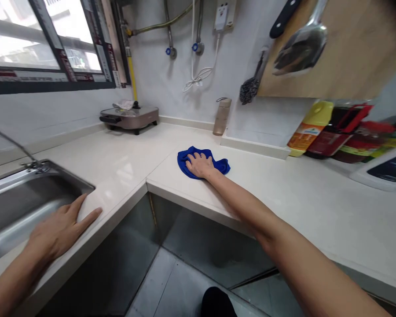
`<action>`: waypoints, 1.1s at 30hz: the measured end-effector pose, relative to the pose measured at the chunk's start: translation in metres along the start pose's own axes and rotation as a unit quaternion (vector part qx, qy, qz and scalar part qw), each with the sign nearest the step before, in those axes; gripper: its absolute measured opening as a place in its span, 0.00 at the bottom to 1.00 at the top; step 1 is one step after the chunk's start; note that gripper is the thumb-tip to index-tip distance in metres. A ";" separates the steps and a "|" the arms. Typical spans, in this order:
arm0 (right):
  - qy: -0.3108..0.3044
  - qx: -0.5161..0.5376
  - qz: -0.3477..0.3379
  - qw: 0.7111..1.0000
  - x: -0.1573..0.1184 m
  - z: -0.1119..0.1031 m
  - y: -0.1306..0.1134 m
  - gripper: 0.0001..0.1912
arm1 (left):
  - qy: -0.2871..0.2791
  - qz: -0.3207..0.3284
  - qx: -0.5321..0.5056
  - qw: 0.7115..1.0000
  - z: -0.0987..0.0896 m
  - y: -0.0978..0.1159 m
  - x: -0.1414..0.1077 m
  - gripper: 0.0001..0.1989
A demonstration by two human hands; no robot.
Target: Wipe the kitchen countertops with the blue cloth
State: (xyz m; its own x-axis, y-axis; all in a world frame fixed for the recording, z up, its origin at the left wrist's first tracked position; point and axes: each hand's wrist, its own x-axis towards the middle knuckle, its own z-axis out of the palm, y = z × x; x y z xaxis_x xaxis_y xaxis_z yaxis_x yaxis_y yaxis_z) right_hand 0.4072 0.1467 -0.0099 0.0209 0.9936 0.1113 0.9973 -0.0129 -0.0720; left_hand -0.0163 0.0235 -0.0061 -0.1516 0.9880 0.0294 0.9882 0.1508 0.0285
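Right hand open on a blue cloth, left hand resting by the sink

At nine o'clock is a sink (pixel 23 196), below strips of print on the window frame (pixel 42 75) that are too blurred to read; at eight o'clock the left hand (pixel 57 229) lies open at the sink's near edge, fingers spread, holding nothing; at ten to eleven o'clock a lidded electric pan (pixel 135 116) sits on the surface (pixel 125 152), no brand legible.

Near the clock's centre is the blue cloth (pixel 184 162), rumpled, its right end bunched; the right hand (pixel 201 166) lies on top, open with fingers apart and slightly bent, not closed round a fold; good handling here would mean flattening the bunched end, spreading even pressure through palm and fingers, and keeping the cloth under the whole hand; the left hand could steady the body, though its weight is best kept off the sink's rim.

Towards one o'clock stands a drinking bottle (pixel 222 118); between one and two o'clock a metal turner (pixel 300 50) hangs before a wooden board (pixel 346 57); at three o'clock, a yellow-capped bottle (pixel 312 127) has an orange label, and a white container (pixel 386 169) a dark one, their wording unreadable.
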 end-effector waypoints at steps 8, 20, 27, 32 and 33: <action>-0.010 0.011 -0.117 0.993 -0.064 0.002 -0.053 0.31 | -0.003 0.029 -0.042 0.999 -0.004 0.012 -0.019 0.45; 0.004 0.007 -0.119 0.993 -0.102 0.011 -0.049 0.35 | -0.049 0.108 -0.006 0.993 -0.004 -0.003 -0.098 0.45; -0.002 0.004 -0.125 0.992 -0.108 0.004 -0.048 0.34 | -0.093 0.186 -0.028 0.978 -0.018 -0.070 -0.168 0.43; -0.008 0.001 -0.126 0.992 -0.110 0.003 -0.047 0.36 | -0.081 -0.032 0.007 0.996 -0.021 -0.155 -0.202 0.42; -0.007 0.000 -0.127 0.992 -0.110 0.004 -0.046 0.36 | -0.073 -0.064 0.000 0.995 -0.020 -0.166 -0.207 0.42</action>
State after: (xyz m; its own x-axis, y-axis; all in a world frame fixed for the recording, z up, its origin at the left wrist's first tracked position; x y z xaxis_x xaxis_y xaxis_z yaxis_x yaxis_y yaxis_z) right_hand 0.3586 0.0385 -0.0224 -0.2315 0.9663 0.1122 0.9704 0.2376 -0.0441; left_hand -0.1492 -0.2070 0.0028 -0.2715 0.9549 -0.1207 0.9608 0.2761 0.0235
